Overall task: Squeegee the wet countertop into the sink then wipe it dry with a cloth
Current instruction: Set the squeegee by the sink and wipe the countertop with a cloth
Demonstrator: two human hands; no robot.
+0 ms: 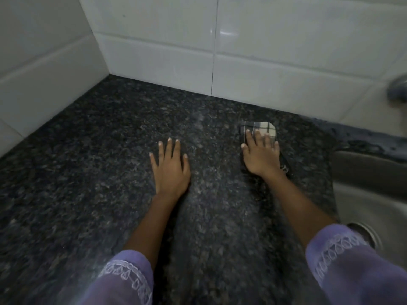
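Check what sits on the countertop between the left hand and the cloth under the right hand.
Nothing: in the head view, only bare speckled granite countertop separates the left hand from the checked cloth pressed under the right hand.

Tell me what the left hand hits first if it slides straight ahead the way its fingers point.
Likely nothing on the way: the left hand lies flat on the dark countertop, fingers aimed toward the back. The stretch ahead looks bare until the white tiled wall. Depth is hard to judge.

R hand (261,156) flat on cloth (262,128), countertop (88,161)
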